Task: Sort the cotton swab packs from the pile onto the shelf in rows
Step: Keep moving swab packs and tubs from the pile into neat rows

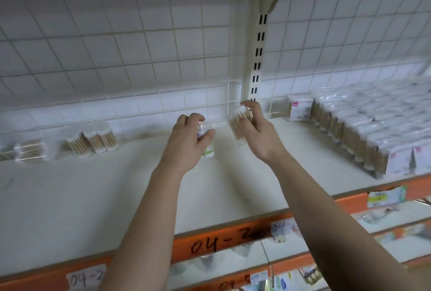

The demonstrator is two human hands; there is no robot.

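A clear cotton swab pack (238,125) sits in the curled fingers of our right hand (257,128), above the shelf (93,197). Our left hand (186,138) grips what seems a green-labelled pack (208,149). Neat rows (349,134) stand right, loose packs (93,140) left.

Both bare arms stretch forward. The left hand (189,138) curls round a small pack (208,150); the right hand (256,131) grips a swab pack (238,125).

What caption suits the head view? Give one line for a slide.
At the shelf, left hand grips a green-labelled pack, right hand a swab pack; filled rows stand at right.
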